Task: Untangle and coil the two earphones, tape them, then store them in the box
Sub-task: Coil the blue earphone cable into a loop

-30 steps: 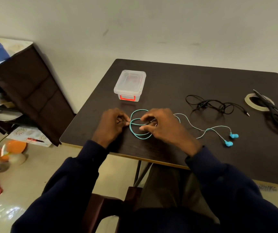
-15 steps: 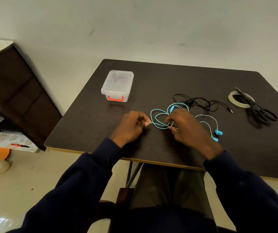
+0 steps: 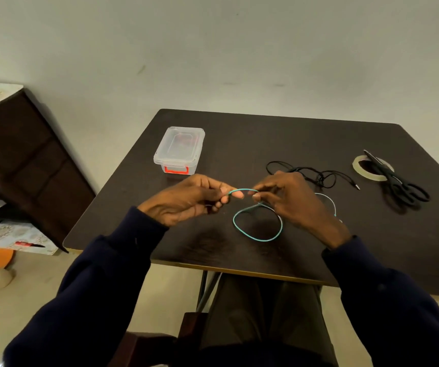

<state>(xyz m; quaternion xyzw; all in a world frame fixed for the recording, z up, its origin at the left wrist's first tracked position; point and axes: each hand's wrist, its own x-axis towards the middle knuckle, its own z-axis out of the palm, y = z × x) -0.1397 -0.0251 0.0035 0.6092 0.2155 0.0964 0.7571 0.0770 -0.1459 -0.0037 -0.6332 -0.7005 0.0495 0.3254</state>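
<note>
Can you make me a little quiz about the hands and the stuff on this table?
1. True or false: the clear box has its lid off.
2. Which colour earphone do the left hand and right hand pinch: A black, B teal, C red?
3. Fill in: the scissors lie across the roll of ____.
Key: 1 false, the lid is on. 2 B, the teal earphone. 3 tape.

Both hands have lifted off the table [image 3: 266, 139]. The left hand [image 3: 186, 200] and right hand [image 3: 290, 200] now pinch a short stretch of the teal earphone cable [image 3: 255, 234] between them. One wide loop droops below the right hand where several lay flat. The blue earbuds have slipped from sight behind it.
</note>
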